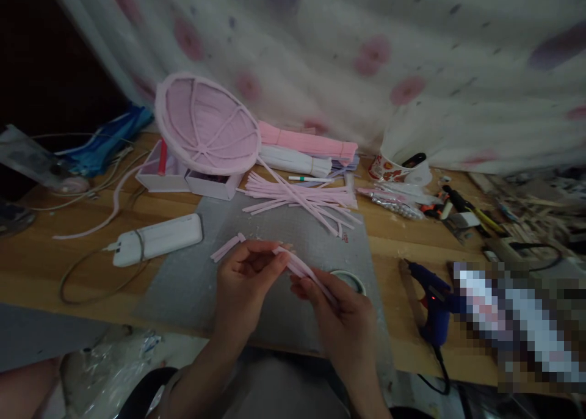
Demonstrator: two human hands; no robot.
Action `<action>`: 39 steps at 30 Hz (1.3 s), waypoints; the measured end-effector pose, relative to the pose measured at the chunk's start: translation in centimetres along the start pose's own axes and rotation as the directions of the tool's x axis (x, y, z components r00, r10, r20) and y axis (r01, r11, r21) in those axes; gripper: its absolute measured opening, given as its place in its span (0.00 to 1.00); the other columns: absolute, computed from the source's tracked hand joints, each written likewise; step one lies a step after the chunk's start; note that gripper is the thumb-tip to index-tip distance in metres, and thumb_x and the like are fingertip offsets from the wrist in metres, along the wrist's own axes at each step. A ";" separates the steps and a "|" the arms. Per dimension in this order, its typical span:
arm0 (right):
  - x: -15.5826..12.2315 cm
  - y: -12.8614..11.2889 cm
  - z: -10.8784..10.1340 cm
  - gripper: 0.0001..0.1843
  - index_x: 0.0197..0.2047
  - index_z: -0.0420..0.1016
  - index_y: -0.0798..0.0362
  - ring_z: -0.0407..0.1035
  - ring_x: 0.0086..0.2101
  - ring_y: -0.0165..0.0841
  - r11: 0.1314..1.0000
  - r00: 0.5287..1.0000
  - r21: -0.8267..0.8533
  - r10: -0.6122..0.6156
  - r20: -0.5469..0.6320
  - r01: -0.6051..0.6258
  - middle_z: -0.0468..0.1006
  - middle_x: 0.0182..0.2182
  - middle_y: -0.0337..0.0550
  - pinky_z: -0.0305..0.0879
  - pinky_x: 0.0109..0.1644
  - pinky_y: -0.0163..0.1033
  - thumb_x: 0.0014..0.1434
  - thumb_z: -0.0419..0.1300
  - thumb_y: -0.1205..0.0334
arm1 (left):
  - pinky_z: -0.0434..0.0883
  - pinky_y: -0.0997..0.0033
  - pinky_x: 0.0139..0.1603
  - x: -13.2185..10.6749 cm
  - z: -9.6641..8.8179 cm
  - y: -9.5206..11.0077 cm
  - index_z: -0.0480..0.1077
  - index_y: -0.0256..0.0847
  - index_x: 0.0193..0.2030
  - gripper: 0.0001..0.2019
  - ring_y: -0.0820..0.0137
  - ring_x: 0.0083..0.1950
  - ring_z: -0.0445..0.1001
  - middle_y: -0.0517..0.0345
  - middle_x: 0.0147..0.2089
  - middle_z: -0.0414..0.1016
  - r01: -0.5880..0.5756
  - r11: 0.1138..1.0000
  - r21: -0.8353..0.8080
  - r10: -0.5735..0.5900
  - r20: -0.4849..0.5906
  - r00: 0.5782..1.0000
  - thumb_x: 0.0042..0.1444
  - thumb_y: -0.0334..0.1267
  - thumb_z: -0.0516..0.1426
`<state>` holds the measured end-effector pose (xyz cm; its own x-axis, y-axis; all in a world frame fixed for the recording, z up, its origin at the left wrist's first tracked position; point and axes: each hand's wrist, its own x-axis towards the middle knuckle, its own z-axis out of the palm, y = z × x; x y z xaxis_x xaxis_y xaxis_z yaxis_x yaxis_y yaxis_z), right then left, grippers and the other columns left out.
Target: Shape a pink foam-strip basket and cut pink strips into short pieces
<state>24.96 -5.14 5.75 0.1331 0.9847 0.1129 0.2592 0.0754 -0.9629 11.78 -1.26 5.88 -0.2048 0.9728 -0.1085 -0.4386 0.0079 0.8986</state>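
Observation:
A short strip of pale pink pipe cleaners [302, 267], side by side, is stretched between my two hands. The fingertips of my left hand [245, 281] pinch its upper left end. My right hand [343, 315] is closed around its lower right part, and the palm hides some of it. Just beyond my left hand, a small folded pink piece [227, 247] lies on the grey mat [183, 291]. Loose pink pipe cleaners [302, 196] are spread across the mat's far edge. A roll of tape [350, 278] rests partly behind my right hand.
A pink umbrella-like dome [210, 126] tilts above white boxes [210, 185]. Bundled pink [311, 141] and white stems [293, 159] lie behind. A white power bank [158, 239] with a cable is at left. At right are a blue glue gun [430, 297], its red light lit, pliers [471, 205] and a paper cup [389, 168].

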 end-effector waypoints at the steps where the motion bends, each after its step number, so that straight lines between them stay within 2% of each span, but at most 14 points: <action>1: 0.0 0.0 0.0 0.10 0.44 0.84 0.43 0.80 0.30 0.32 1.000 1.000 -0.011 -0.012 0.005 0.012 0.85 0.29 0.36 0.74 0.33 0.31 0.64 0.61 0.59 | 0.76 0.85 0.37 0.0 0.0 -0.1 0.77 0.41 0.32 0.08 0.76 0.36 0.83 0.62 0.33 0.85 0.001 1.000 0.001 -0.001 -0.004 1.000 0.47 0.33 0.71; 5: 0.3 -0.2 -0.2 0.11 0.42 0.83 0.48 0.79 0.30 0.31 0.989 0.993 -0.102 -0.108 0.045 0.112 0.84 0.29 0.37 0.72 0.32 0.30 0.66 0.57 0.60 | 0.76 0.83 0.36 0.0 -0.3 -0.2 0.78 0.42 0.32 0.07 0.75 0.35 0.81 0.63 0.32 0.84 0.006 0.998 0.058 -0.006 0.010 1.000 0.48 0.34 0.70; 8: 0.6 -0.5 -1.0 0.14 0.33 0.81 0.50 0.77 0.27 0.30 0.972 0.983 -0.167 -0.152 0.101 0.168 0.83 0.25 0.36 0.68 0.30 0.31 0.67 0.56 0.62 | 0.74 0.83 0.32 0.4 -1.1 0.5 0.81 0.45 0.34 0.04 0.77 0.32 0.78 0.64 0.30 0.81 -0.032 0.974 0.224 -0.005 0.163 0.987 0.50 0.33 0.68; 11: 0.9 -1.0 -2.1 0.15 0.30 0.80 0.50 0.76 0.26 0.31 0.977 0.974 -0.157 -0.110 0.197 0.142 0.82 0.24 0.37 0.68 0.30 0.33 0.67 0.56 0.60 | 0.70 0.83 0.28 0.9 -2.0 1.8 0.83 0.48 0.35 0.06 0.77 0.30 0.75 0.63 0.29 0.78 -0.177 0.891 0.418 -0.028 0.440 0.898 0.53 0.32 0.66; 13: 1.1 -1.3 -2.6 0.15 0.32 0.81 0.49 0.77 0.26 0.33 0.984 0.964 -0.141 -0.072 0.255 0.111 0.82 0.25 0.39 0.69 0.30 0.36 0.67 0.57 0.58 | 0.69 0.83 0.29 1.2 -2.3 2.5 0.84 0.48 0.37 0.07 0.77 0.31 0.75 0.63 0.30 0.79 -0.284 0.833 0.474 -0.038 0.562 0.827 0.53 0.31 0.66; 19: 1.6 -1.3 -2.6 0.16 0.31 0.83 0.49 0.75 0.24 0.33 0.997 0.945 -0.080 0.002 0.328 0.025 0.80 0.22 0.39 0.69 0.28 0.35 0.66 0.57 0.55 | 0.73 0.80 0.39 1.4 -2.2 2.2 0.82 0.47 0.46 0.12 0.74 0.37 0.80 0.60 0.37 0.84 -0.507 0.753 0.420 0.044 0.736 0.676 0.57 0.29 0.64; 21: 1.7 -1.1 -2.6 0.16 0.31 0.82 0.50 0.75 0.24 0.31 0.998 0.941 -0.056 0.029 0.336 -0.010 0.80 0.22 0.39 0.69 0.28 0.33 0.66 0.58 0.56 | 0.73 0.79 0.40 1.4 -2.3 1.7 0.81 0.48 0.48 0.13 0.73 0.38 0.80 0.60 0.38 0.85 -0.562 0.724 0.400 0.085 0.757 0.648 0.59 0.29 0.63; 23: 1.7 -1.0 -2.8 0.16 0.33 0.82 0.51 0.76 0.25 0.31 0.999 0.934 -0.029 0.045 0.354 -0.037 0.81 0.23 0.39 0.70 0.29 0.32 0.66 0.58 0.54 | 0.74 0.80 0.40 1.3 -2.4 1.2 0.81 0.49 0.47 0.13 0.74 0.38 0.80 0.61 0.38 0.85 -0.572 0.721 0.391 0.120 0.743 0.658 0.59 0.28 0.62; 25: 1.7 -0.7 -3.4 0.16 0.35 0.82 0.50 0.77 0.26 0.32 0.998 0.940 -0.046 0.051 0.337 -0.038 0.82 0.25 0.39 0.70 0.30 0.33 0.66 0.57 0.52 | 0.74 0.81 0.38 1.1 -2.5 0.9 0.82 0.48 0.45 0.12 0.75 0.36 0.80 0.62 0.37 0.85 -0.509 0.756 0.411 0.110 0.687 0.718 0.59 0.28 0.62; 29: 1.3 0.7 -5.2 0.14 0.39 0.81 0.50 0.77 0.34 0.38 0.936 0.984 -0.346 -0.010 0.176 0.072 0.83 0.33 0.43 0.71 0.37 0.39 0.67 0.56 0.53 | 0.75 0.81 0.30 0.7 -2.4 0.3 0.83 0.46 0.36 0.05 0.75 0.29 0.79 0.62 0.29 0.82 -0.159 0.891 0.426 -0.036 0.415 0.909 0.57 0.34 0.64; 31: 1.2 1.8 -5.9 0.11 0.42 0.80 0.51 0.76 0.40 0.43 0.838 0.983 -0.531 -0.031 0.180 0.124 0.82 0.39 0.47 0.71 0.43 0.46 0.64 0.58 0.56 | 0.75 0.79 0.28 0.7 -2.3 -0.2 0.82 0.44 0.33 0.02 0.74 0.25 0.78 0.61 0.26 0.81 0.034 0.933 0.358 -0.132 0.253 0.958 0.53 0.37 0.66; 33: 1.1 2.8 -6.2 0.10 0.44 0.79 0.53 0.74 0.42 0.47 0.721 0.971 -0.677 0.025 0.238 0.148 0.80 0.41 0.50 0.69 0.47 0.52 0.61 0.60 0.61 | 0.75 0.77 0.26 0.9 -2.4 -0.7 0.82 0.42 0.31 0.05 0.73 0.24 0.77 0.59 0.25 0.82 0.159 0.949 0.273 -0.210 0.172 0.962 0.50 0.40 0.67; 36: 1.0 3.8 -6.2 0.11 0.44 0.79 0.53 0.73 0.41 0.49 0.557 0.949 -0.811 0.122 0.290 0.176 0.79 0.42 0.52 0.69 0.45 0.55 0.59 0.59 0.66 | 0.75 0.76 0.27 1.3 -2.7 -1.2 0.82 0.41 0.31 0.10 0.73 0.24 0.77 0.57 0.26 0.82 0.210 0.957 0.200 -0.243 0.159 0.957 0.48 0.45 0.69; 39: 1.2 4.2 -6.4 0.11 0.44 0.77 0.54 0.73 0.41 0.48 0.504 0.931 -0.833 0.138 0.339 0.229 0.79 0.41 0.53 0.69 0.45 0.53 0.61 0.56 0.67 | 0.74 0.78 0.27 1.5 -3.0 -1.3 0.82 0.41 0.33 0.12 0.75 0.24 0.76 0.59 0.26 0.82 0.230 0.961 0.151 -0.253 0.156 0.955 0.49 0.47 0.69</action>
<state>32.33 -4.63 3.43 -0.1644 0.9802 -0.1107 0.9579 0.1319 -0.2548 9.39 -0.56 3.26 0.0516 0.9629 -0.2648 -0.3369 0.2664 0.9031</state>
